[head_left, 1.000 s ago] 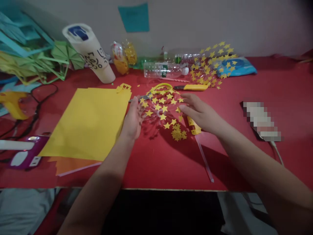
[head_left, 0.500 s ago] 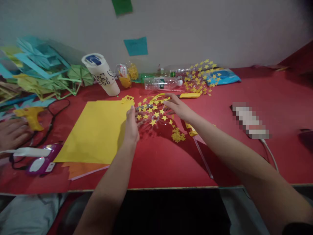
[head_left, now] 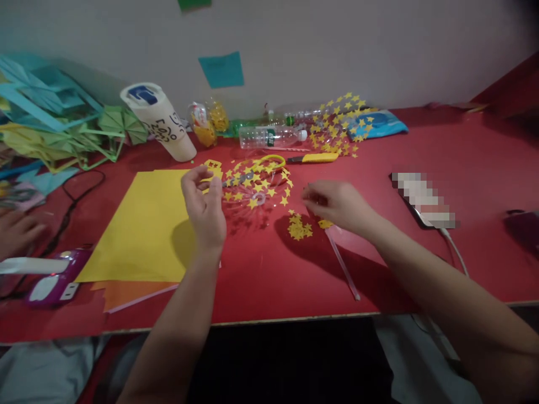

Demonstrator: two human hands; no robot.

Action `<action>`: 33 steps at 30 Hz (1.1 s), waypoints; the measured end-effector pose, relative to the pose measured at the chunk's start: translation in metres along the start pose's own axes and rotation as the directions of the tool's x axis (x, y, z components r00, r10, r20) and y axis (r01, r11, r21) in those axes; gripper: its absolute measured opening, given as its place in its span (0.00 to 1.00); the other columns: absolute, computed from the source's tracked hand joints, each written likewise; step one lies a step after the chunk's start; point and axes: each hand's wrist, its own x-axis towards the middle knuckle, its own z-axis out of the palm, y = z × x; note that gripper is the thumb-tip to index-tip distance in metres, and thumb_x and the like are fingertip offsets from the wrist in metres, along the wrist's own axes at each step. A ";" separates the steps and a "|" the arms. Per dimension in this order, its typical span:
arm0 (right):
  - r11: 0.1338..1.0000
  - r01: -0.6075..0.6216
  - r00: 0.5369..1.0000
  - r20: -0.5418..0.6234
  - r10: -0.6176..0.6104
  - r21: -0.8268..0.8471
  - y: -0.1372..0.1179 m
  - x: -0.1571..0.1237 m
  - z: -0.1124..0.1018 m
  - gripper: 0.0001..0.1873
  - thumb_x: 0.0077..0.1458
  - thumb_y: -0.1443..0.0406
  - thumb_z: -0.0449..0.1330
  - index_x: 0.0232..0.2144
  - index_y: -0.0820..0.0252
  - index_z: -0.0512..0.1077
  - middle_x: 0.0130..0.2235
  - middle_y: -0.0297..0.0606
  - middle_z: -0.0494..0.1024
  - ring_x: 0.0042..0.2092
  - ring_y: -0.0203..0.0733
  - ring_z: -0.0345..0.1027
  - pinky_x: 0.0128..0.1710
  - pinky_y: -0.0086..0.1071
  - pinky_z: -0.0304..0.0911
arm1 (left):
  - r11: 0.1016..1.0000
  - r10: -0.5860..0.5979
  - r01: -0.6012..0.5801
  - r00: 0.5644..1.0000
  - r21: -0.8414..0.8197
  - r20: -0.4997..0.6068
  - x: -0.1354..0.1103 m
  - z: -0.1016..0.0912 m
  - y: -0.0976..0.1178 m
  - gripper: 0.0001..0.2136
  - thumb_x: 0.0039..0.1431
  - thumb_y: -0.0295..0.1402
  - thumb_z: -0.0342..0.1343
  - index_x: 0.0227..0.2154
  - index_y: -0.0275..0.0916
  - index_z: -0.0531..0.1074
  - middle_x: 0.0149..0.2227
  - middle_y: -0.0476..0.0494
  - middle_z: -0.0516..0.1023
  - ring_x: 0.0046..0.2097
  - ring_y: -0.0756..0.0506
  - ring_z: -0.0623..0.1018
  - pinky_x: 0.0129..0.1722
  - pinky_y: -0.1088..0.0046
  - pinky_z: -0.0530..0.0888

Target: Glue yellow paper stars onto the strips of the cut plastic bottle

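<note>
My left hand [head_left: 205, 212] is raised over the right edge of a yellow paper sheet [head_left: 143, 221], its fingers loosely bent and apart, with nothing seen in them. Between my hands a clear plastic piece with thin strips and a ring, dotted with yellow stars [head_left: 258, 182], sits on the red table. Scissors [head_left: 269, 163] with yellow handles lie by its far side. My right hand [head_left: 337, 203] hovers right of it, fingers curled but apart, no object visible. Just below are a small pile of yellow stars [head_left: 300, 227] and a clear pinkish stick [head_left: 343, 264].
Along the wall stand a white cup [head_left: 162, 123] and clear bottles [head_left: 272, 137], beside a second star-covered piece [head_left: 339, 126]. A yellow cutter [head_left: 314, 159], a phone [head_left: 421, 199] with cable, a purple device [head_left: 54, 280] and folded paper shapes [head_left: 46, 112] lie around. Another person's hand [head_left: 19, 233] is at left.
Both hands have drawn away from the star-dotted plastic piece, left hand leftward, right hand rightward and down. The view has shifted slightly, and the glue gun near the other person's hand has left its spot.
</note>
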 end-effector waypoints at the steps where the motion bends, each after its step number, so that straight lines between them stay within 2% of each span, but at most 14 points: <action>1: 0.992 0.084 0.995 0.069 -0.078 -0.089 0.001 -0.006 0.003 0.06 0.54 0.67 0.54 0.30 0.60 0.70 0.29 0.37 0.72 0.30 0.36 0.63 0.30 0.31 0.55 | 0.998 0.031 -0.029 0.999 -0.047 0.039 -0.004 0.001 0.008 0.10 0.56 0.39 0.55 0.40 0.43 0.66 0.39 0.45 0.71 0.37 0.50 0.72 0.33 0.75 0.71; 3: 0.946 0.224 0.970 0.148 -0.193 -0.234 0.005 -0.014 0.012 0.09 0.56 0.67 0.52 0.27 0.62 0.71 0.31 0.40 0.71 0.33 0.39 0.61 0.33 0.32 0.54 | 0.996 0.026 -0.008 0.981 -0.093 0.192 -0.014 0.004 0.024 0.06 0.56 0.34 0.54 0.37 0.42 0.67 0.32 0.48 0.72 0.28 0.52 0.71 0.26 0.76 0.69; 5: 0.898 0.284 0.958 0.147 -0.248 -0.336 0.007 -0.017 0.023 0.11 0.57 0.66 0.52 0.26 0.62 0.71 0.30 0.41 0.70 0.34 0.41 0.59 0.35 0.34 0.53 | 0.998 0.004 0.016 0.939 -0.054 0.345 -0.025 0.007 0.037 0.04 0.57 0.31 0.53 0.36 0.41 0.68 0.27 0.50 0.71 0.24 0.54 0.69 0.23 0.77 0.66; 8: 0.844 0.320 0.947 0.107 -0.304 -0.430 0.008 -0.017 0.035 0.12 0.58 0.66 0.52 0.25 0.62 0.71 0.29 0.39 0.68 0.34 0.41 0.56 0.36 0.35 0.51 | 0.996 -0.051 -0.005 0.805 0.092 0.592 -0.036 0.010 0.051 0.03 0.56 0.30 0.53 0.32 0.39 0.70 0.26 0.51 0.71 0.26 0.53 0.69 0.26 0.77 0.67; 10: 0.812 0.362 0.929 0.109 -0.353 -0.458 0.007 -0.016 0.039 0.12 0.58 0.67 0.51 0.25 0.61 0.70 0.29 0.38 0.68 0.34 0.41 0.55 0.36 0.35 0.49 | 0.984 -0.090 -0.040 0.725 0.173 0.683 -0.039 0.013 0.058 0.04 0.55 0.30 0.52 0.30 0.39 0.70 0.24 0.51 0.71 0.27 0.53 0.70 0.26 0.77 0.66; 13: 0.769 0.408 0.905 0.110 -0.410 -0.492 0.005 -0.015 0.041 0.14 0.59 0.68 0.50 0.23 0.61 0.69 0.27 0.37 0.66 0.32 0.40 0.53 0.35 0.35 0.47 | 0.975 -0.179 0.023 0.665 0.220 0.725 -0.041 0.018 0.060 0.04 0.54 0.30 0.51 0.27 0.38 0.70 0.22 0.52 0.69 0.26 0.53 0.69 0.25 0.77 0.65; 16: 0.743 0.423 0.894 0.109 -0.434 -0.519 0.007 -0.014 0.043 0.15 0.60 0.70 0.49 0.22 0.61 0.68 0.25 0.35 0.66 0.31 0.39 0.52 0.34 0.34 0.45 | 0.940 -0.340 0.211 0.595 0.267 0.728 -0.046 0.024 0.052 0.04 0.53 0.30 0.51 0.27 0.38 0.70 0.20 0.54 0.67 0.22 0.55 0.66 0.22 0.78 0.63; 20: 0.734 0.419 0.885 0.061 -0.461 -0.534 0.010 -0.014 0.043 0.13 0.58 0.69 0.51 0.23 0.61 0.68 0.25 0.35 0.66 0.31 0.39 0.53 0.34 0.34 0.47 | 0.817 -0.542 0.480 0.449 0.320 0.710 -0.054 0.030 0.035 0.06 0.54 0.33 0.52 0.26 0.37 0.69 0.18 0.55 0.67 0.16 0.57 0.61 0.16 0.80 0.58; 23: 0.770 0.388 0.877 -0.054 -0.478 -0.507 0.009 -0.016 0.039 0.13 0.59 0.69 0.50 0.24 0.61 0.68 0.26 0.36 0.67 0.31 0.39 0.54 0.35 0.33 0.49 | 0.689 -0.613 0.664 0.317 0.292 0.724 -0.057 0.033 0.027 0.10 0.56 0.36 0.51 0.23 0.36 0.67 0.17 0.54 0.68 0.13 0.58 0.57 0.13 0.81 0.52; 25: 0.780 0.400 0.849 -0.126 -0.513 -0.482 0.004 -0.018 0.034 0.12 0.60 0.69 0.50 0.25 0.60 0.69 0.27 0.35 0.68 0.31 0.38 0.55 0.34 0.32 0.50 | 0.591 -0.629 0.770 0.253 0.240 0.735 -0.058 0.034 0.025 0.13 0.57 0.39 0.49 0.22 0.36 0.66 0.16 0.52 0.68 0.12 0.59 0.56 0.12 0.81 0.48; 27: 0.768 0.442 0.809 -0.163 -0.564 -0.463 -0.001 -0.022 0.030 0.11 0.59 0.69 0.51 0.26 0.60 0.69 0.26 0.34 0.69 0.31 0.38 0.55 0.34 0.32 0.52 | 0.515 -0.629 0.838 0.225 0.181 0.744 -0.058 0.034 0.026 0.14 0.57 0.41 0.49 0.23 0.36 0.66 0.16 0.51 0.68 0.12 0.59 0.57 0.12 0.81 0.46; 28: 0.757 0.467 0.791 -0.167 -0.589 -0.458 -0.003 -0.023 0.028 0.10 0.59 0.70 0.52 0.27 0.60 0.69 0.26 0.34 0.69 0.31 0.38 0.55 0.34 0.32 0.52 | 0.498 -0.627 0.853 0.231 0.154 0.744 -0.058 0.034 0.026 0.14 0.56 0.42 0.49 0.23 0.36 0.66 0.16 0.51 0.68 0.12 0.59 0.57 0.12 0.81 0.46; 31: 0.719 0.542 0.743 -0.151 -0.652 -0.434 -0.008 -0.027 0.024 0.06 0.57 0.71 0.54 0.29 0.60 0.70 0.26 0.34 0.70 0.31 0.38 0.56 0.35 0.33 0.54 | 0.529 -0.612 0.840 0.280 0.119 0.740 -0.059 0.034 0.028 0.13 0.54 0.40 0.52 0.22 0.35 0.66 0.16 0.52 0.68 0.12 0.59 0.57 0.12 0.82 0.48; 33: 0.727 0.559 0.740 -0.155 -0.654 -0.399 -0.010 -0.029 0.023 0.05 0.56 0.71 0.55 0.31 0.61 0.70 0.27 0.35 0.71 0.32 0.38 0.57 0.34 0.33 0.55 | 0.565 -0.601 0.816 0.303 0.125 0.739 -0.059 0.034 0.029 0.10 0.53 0.37 0.53 0.23 0.35 0.68 0.15 0.53 0.67 0.12 0.60 0.56 0.13 0.82 0.49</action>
